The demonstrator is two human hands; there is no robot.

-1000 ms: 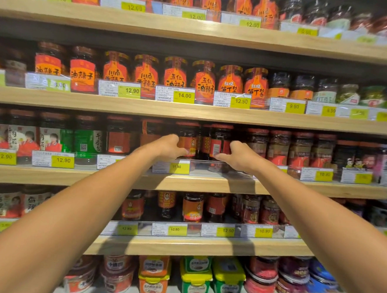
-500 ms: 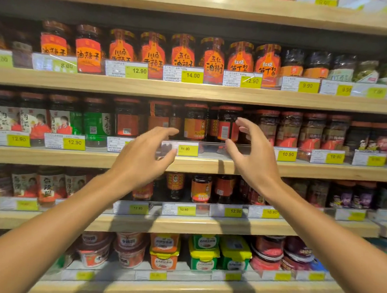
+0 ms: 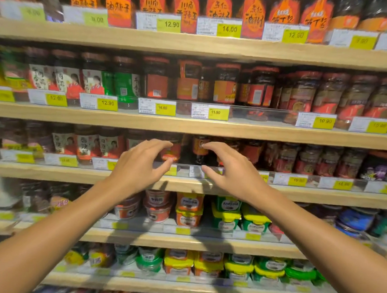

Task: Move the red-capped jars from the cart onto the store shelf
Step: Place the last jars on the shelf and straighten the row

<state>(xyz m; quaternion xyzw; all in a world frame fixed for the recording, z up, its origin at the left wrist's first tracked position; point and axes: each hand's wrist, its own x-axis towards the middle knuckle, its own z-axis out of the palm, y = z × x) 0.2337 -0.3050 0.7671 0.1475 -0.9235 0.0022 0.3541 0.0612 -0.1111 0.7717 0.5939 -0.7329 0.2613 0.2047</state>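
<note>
Red-capped jars [image 3: 224, 83] with orange and red labels stand in a row on a wooden store shelf [image 3: 212, 127] behind a clear rail. My left hand [image 3: 139, 168] and my right hand [image 3: 229, 171] hang side by side below that shelf, in front of the jars one level down. Both hands are empty, fingers spread and curved. The cart is out of view.
Wooden shelves fill the whole view, each packed with jars and edged with yellow price tags [image 3: 218, 112]. Orange-labelled jars [image 3: 186, 7] sit on the upper level. Yellow-lidded tubs [image 3: 225, 214] and red tubs [image 3: 157, 206] stand on the lower levels.
Both hands let go of the jars on the 11.90 shelf and drew back down and toward me, fingers spread. The view has tilted downward, so the shelves appear higher.
</note>
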